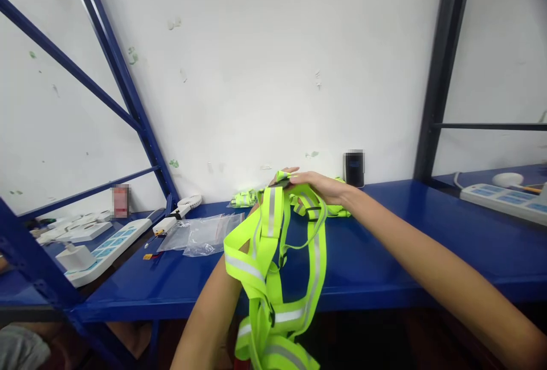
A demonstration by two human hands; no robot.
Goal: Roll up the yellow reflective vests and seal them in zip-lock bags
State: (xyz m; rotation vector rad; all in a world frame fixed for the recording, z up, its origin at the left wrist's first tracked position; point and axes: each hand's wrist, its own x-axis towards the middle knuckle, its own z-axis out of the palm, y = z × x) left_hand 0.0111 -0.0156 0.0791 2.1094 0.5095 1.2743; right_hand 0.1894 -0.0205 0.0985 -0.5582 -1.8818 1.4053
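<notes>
A neon yellow-green reflective vest (316, 267), made of straps with silver stripes and black buckles, hangs in loops from my raised hands. Its lower loops drop past the table's front edge. My right hand (320, 183) pinches the top of the straps beside a black buckle. Just behind, my left hand (280, 176) is gathered at the same upper straps, largely covered by them, with some fingertips showing. More neon reflective straps (339, 210) lie on the table behind my right hand, and a folded neon bundle (244, 199) sits left of my hands.
Clear plastic bags (203, 236) lie on the blue table (376, 250), near a white handheld fan (188, 204) and small wired connectors (154, 253). A black box (354, 169) stands by the wall. Power strips (111, 250) and blue posts (123, 85) flank the left; a person's leg shows below.
</notes>
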